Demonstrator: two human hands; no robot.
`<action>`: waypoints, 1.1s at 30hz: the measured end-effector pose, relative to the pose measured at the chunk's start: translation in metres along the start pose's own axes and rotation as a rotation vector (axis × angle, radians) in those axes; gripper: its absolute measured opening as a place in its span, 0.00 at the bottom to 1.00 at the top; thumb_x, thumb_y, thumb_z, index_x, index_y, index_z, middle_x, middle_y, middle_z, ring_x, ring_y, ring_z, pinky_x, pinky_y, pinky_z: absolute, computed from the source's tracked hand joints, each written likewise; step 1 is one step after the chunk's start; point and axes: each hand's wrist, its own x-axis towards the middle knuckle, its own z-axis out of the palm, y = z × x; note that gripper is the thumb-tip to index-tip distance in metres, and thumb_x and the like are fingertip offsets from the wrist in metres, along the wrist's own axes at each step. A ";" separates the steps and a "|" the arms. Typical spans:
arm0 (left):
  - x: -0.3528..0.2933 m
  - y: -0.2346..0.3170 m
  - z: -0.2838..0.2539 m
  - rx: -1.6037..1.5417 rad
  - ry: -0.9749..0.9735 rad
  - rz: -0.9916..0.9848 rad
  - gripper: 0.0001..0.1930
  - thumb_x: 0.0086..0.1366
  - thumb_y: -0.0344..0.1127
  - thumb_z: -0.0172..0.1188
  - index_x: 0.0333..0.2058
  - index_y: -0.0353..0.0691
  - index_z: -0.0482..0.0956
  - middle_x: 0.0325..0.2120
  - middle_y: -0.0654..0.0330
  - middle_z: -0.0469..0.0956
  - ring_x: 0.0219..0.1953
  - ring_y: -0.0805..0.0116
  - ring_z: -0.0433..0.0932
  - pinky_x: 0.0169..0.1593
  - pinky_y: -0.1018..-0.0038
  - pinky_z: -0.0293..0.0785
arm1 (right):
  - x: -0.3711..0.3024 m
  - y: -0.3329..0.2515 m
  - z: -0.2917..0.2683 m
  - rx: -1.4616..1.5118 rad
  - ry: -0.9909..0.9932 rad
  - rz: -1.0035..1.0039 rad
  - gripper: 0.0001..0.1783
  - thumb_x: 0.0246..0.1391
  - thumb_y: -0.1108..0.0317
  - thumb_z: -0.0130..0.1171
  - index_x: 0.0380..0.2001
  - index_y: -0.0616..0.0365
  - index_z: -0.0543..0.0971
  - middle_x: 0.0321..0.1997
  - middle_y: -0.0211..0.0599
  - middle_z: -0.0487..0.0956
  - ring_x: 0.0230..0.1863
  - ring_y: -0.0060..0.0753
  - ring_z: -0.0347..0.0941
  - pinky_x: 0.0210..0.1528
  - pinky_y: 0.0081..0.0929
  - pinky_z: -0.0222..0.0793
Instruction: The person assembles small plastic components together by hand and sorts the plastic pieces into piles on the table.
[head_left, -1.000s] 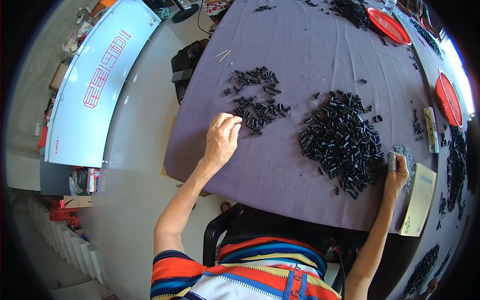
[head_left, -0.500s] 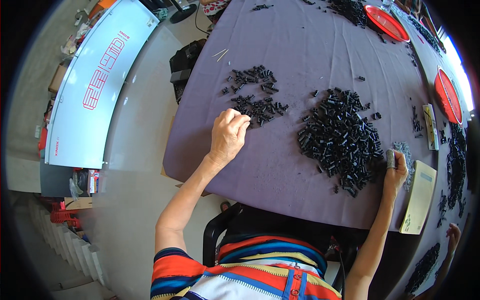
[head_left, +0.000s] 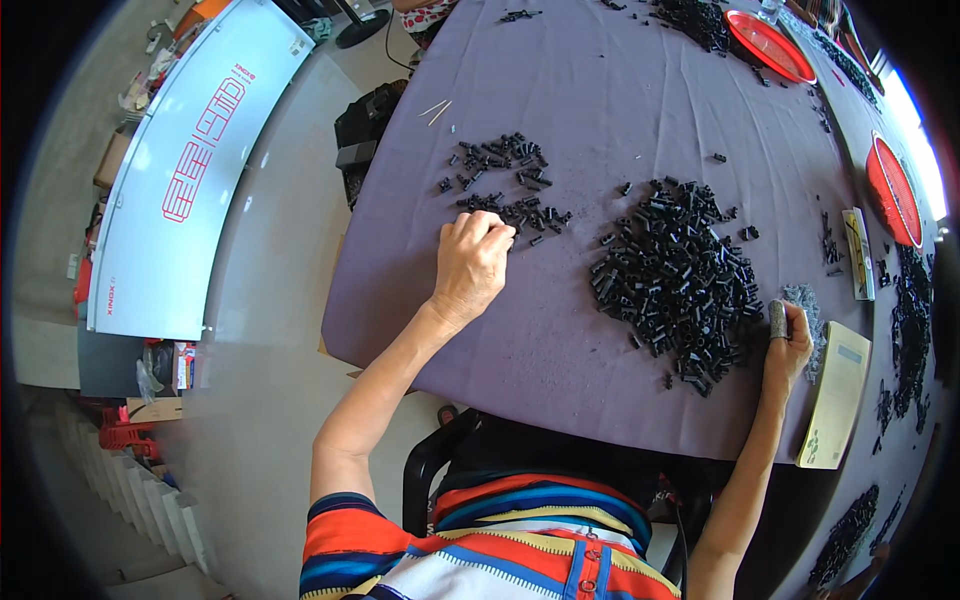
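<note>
At the near edge of a small group of black cylindrical parts, my left hand is closed with its fingertips pinched together. What lies between those fingertips is hidden. My right hand is curled closed beside a heap of small grey pieces, and a grey cover wraps one of its digits. I cannot make out anything in its grip. Between my hands lies a large heap of similar short black parts. Another loose cluster of black parts sits just beyond my left hand.
A purple cloth covers the table. Right of my right hand lie a pale yellow box and a narrow box. Red trays and more black heaps are farther off. A black chair arm stands below the table edge.
My left hand has shifted slightly right along the small black group. My right hand stays nearly in place. Another person's hand at the lower right has gone out of sight.
</note>
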 end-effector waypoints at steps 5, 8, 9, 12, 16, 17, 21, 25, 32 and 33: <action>0.009 0.000 0.000 -0.053 0.025 0.012 0.06 0.54 0.25 0.61 0.33 0.38 0.79 0.32 0.63 0.74 0.35 0.65 0.72 0.40 0.69 0.67 | 0.001 0.002 -0.001 0.001 0.001 0.002 0.02 0.53 0.76 0.57 0.32 0.60 0.76 0.27 0.27 0.75 0.32 0.16 0.67 0.38 0.17 0.64; 0.011 0.001 0.007 -0.044 0.018 0.031 0.07 0.54 0.25 0.60 0.34 0.38 0.78 0.32 0.63 0.74 0.35 0.64 0.72 0.41 0.69 0.67 | 0.000 0.005 0.000 0.003 0.005 0.006 0.02 0.53 0.76 0.57 0.31 0.61 0.76 0.26 0.27 0.75 0.31 0.15 0.66 0.37 0.17 0.64; 0.011 -0.002 0.011 -0.039 0.021 0.019 0.07 0.54 0.24 0.60 0.34 0.37 0.78 0.32 0.63 0.74 0.35 0.64 0.72 0.41 0.69 0.68 | 0.000 0.005 0.000 0.006 0.005 0.019 0.02 0.53 0.76 0.58 0.31 0.61 0.76 0.26 0.27 0.75 0.31 0.15 0.66 0.37 0.17 0.64; 0.015 -0.009 0.015 -0.029 0.021 0.000 0.06 0.55 0.24 0.60 0.33 0.37 0.79 0.31 0.62 0.74 0.35 0.64 0.72 0.41 0.69 0.68 | 0.000 0.003 0.001 0.023 -0.003 0.035 0.02 0.53 0.76 0.58 0.31 0.60 0.77 0.25 0.27 0.75 0.30 0.15 0.66 0.36 0.17 0.64; 0.022 -0.013 0.018 -0.010 0.048 -0.007 0.05 0.55 0.24 0.59 0.32 0.38 0.79 0.30 0.62 0.74 0.34 0.63 0.72 0.40 0.68 0.68 | 0.000 0.002 -0.001 0.000 -0.005 0.029 0.02 0.53 0.76 0.58 0.31 0.60 0.77 0.25 0.27 0.75 0.30 0.15 0.66 0.36 0.17 0.64; 0.024 -0.013 0.019 -0.001 0.062 -0.006 0.05 0.55 0.25 0.59 0.32 0.38 0.79 0.30 0.62 0.73 0.34 0.63 0.72 0.40 0.68 0.68 | 0.001 0.005 0.000 -0.014 0.005 -0.004 0.02 0.53 0.75 0.58 0.31 0.60 0.77 0.25 0.26 0.75 0.30 0.15 0.66 0.35 0.17 0.64; 0.027 -0.018 0.027 -0.038 0.056 0.039 0.07 0.53 0.25 0.56 0.31 0.41 0.79 0.28 0.64 0.71 0.33 0.63 0.70 0.36 0.67 0.65 | 0.001 0.005 0.001 -0.007 0.008 -0.005 0.02 0.53 0.75 0.58 0.31 0.60 0.77 0.25 0.26 0.75 0.29 0.15 0.66 0.35 0.17 0.64; 0.035 -0.028 0.033 0.028 0.080 0.025 0.09 0.51 0.23 0.54 0.30 0.42 0.80 0.27 0.63 0.70 0.33 0.62 0.70 0.35 0.67 0.66 | 0.001 0.007 0.001 0.020 0.007 -0.020 0.02 0.53 0.75 0.58 0.31 0.60 0.77 0.25 0.26 0.75 0.29 0.15 0.66 0.35 0.17 0.64; 0.063 -0.057 0.030 0.047 0.175 -0.092 0.07 0.59 0.25 0.53 0.35 0.39 0.79 0.36 0.58 0.75 0.39 0.57 0.73 0.44 0.64 0.69 | 0.000 0.003 0.000 0.017 0.002 0.005 0.02 0.54 0.75 0.58 0.31 0.60 0.77 0.25 0.22 0.73 0.29 0.13 0.64 0.33 0.15 0.62; 0.064 -0.072 0.035 -0.004 0.185 -0.129 0.08 0.61 0.27 0.52 0.37 0.38 0.79 0.40 0.55 0.76 0.44 0.54 0.74 0.49 0.64 0.69 | 0.000 0.003 0.000 0.025 0.007 0.006 0.02 0.54 0.75 0.58 0.31 0.60 0.77 0.25 0.22 0.73 0.29 0.12 0.64 0.33 0.14 0.62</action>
